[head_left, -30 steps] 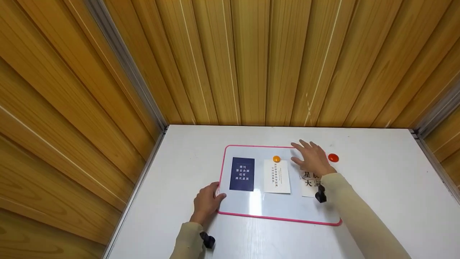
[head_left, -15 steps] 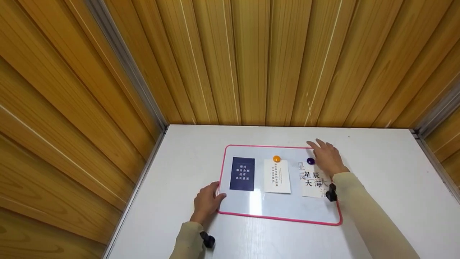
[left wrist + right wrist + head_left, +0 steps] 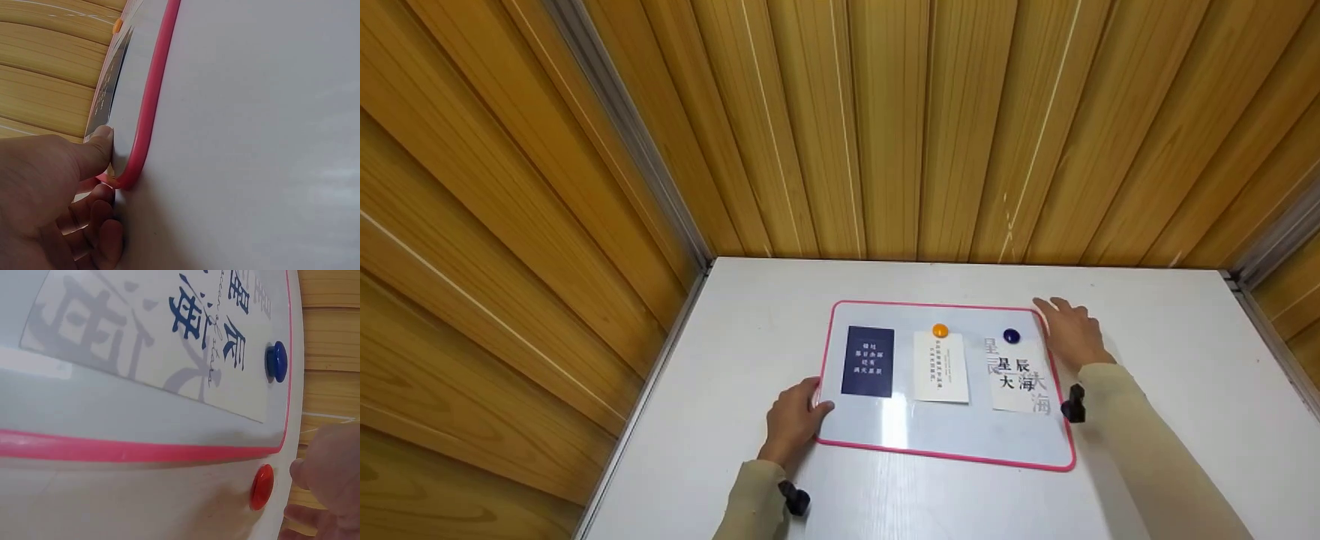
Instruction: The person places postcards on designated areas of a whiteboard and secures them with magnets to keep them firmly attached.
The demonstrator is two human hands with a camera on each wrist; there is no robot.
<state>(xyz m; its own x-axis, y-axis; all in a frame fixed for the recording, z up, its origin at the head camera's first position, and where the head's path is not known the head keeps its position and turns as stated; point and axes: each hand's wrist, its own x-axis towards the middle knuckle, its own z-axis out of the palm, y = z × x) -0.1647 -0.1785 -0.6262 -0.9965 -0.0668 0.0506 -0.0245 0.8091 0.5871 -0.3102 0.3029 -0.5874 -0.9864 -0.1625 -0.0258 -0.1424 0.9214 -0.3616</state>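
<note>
A whiteboard (image 3: 945,439) with a pink frame lies on the white table. My left hand (image 3: 793,420) grips its left edge, thumb over the front and fingers curled at the frame. Just outside the upper right corner, my right hand (image 3: 1072,335) hovers with loose fingers, holding nothing. Close to those fingers, a round red magnet (image 3: 262,487) lies on the table beside the frame; the hand hides it in the head view. A dark blue magnet (image 3: 1012,336) sits at the top of a card with large characters (image 3: 1020,394). An orange magnet (image 3: 940,330) tops the middle white card (image 3: 952,375).
On the board's left part lies a navy card (image 3: 868,361) with white writing and no magnet on it. Behind the white table (image 3: 765,300) stands a wood-patterned wall (image 3: 885,135), with another such wall at the left. A metal post (image 3: 622,127) marks their corner.
My right hand has moved right, from over the character card to beyond the board's upper right corner, uncovering the card and dark blue magnet and covering the red one. My left hand stays put.
</note>
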